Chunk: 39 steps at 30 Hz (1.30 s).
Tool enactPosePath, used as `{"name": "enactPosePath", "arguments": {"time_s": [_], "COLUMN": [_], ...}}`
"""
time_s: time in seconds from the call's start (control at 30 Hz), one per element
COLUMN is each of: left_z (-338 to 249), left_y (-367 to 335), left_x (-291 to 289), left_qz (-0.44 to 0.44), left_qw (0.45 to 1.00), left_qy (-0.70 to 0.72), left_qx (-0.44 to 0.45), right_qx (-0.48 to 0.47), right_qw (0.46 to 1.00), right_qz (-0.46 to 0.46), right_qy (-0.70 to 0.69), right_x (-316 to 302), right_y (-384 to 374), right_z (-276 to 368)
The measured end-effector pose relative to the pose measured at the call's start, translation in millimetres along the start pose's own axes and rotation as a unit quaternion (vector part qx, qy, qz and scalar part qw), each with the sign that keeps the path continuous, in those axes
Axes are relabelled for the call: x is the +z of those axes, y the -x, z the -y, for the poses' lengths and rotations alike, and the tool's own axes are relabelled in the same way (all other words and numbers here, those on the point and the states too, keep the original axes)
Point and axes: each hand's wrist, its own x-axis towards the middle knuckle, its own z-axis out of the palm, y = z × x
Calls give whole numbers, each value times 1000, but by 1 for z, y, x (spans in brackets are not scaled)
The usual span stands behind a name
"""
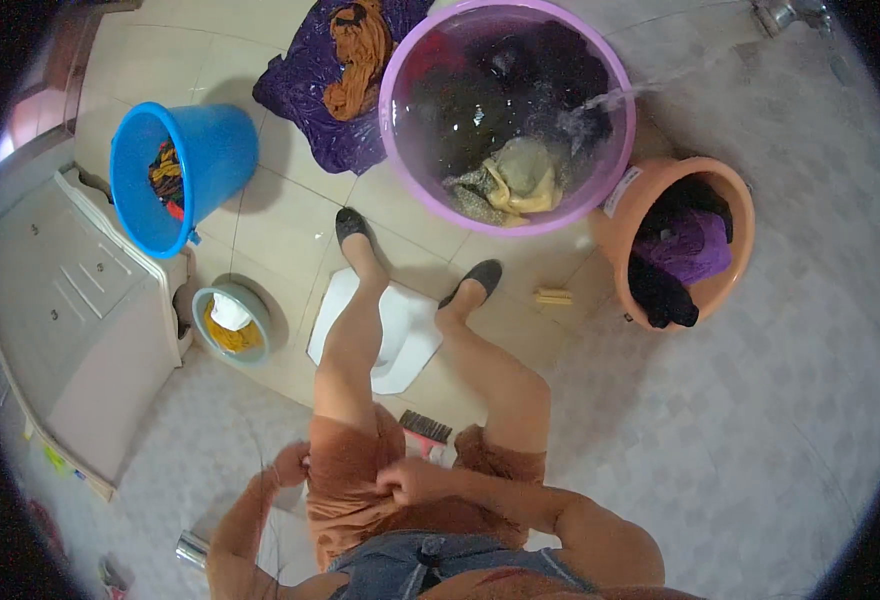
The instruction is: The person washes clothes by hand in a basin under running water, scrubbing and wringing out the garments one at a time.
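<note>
Left hand (291,465) and right hand (419,482), both curled, touch brown shorts (345,490)

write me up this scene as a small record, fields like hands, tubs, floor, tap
left hand: at the left edge of the brown shorts; grip unclear
right hand: on the front of the shorts, fingers curled
basin: lilac, holding water, dark clothes and a pale yellow cloth
tap: running, its stream falling into the basin
blue bucket: mixed-colour clothes inside
orange tub: purple cloth and black cloth inside
floor: purple plastic, squat toilet, yellow bar
</note>
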Motion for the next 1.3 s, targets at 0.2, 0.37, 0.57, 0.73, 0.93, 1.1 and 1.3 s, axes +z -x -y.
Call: {"name": "enactPosePath", "arguments": {"time_s": [0.2,0.37,0.57,0.73,0.93,1.1,1.3], "left_z": [61,94,-102,-245,-297,-276,-306], "left_y": [100,33,-153,-291,-406,-478,-461], "left_x": [19,-79,-265,-251,-205,-212,-180], "left_qz": [120,-287,-482,-314,-203,-203,-343], "left_qw": [924,850,871,754,708,690,874], "left_qy": [252,387,37,-457,-628,-673,-219], "left_qx": [-261,-216,87,352,249,170,266], "right_qx": [-32,19,79,231,414,372,-33], "right_qw": [999,742,580,590,624,580,662], "right_qz": [36,-526,-596,-520,-485,-533,-621], "right_qy": [-2,416,550,572,452,491,419], "right_x": [-79,-309,-478,-486,-484,-453,-456], "right_y": [-17,-39,-53,-47,-3,-11,-44], "right_z": [5,8,43,15,-37,-13,7]}}
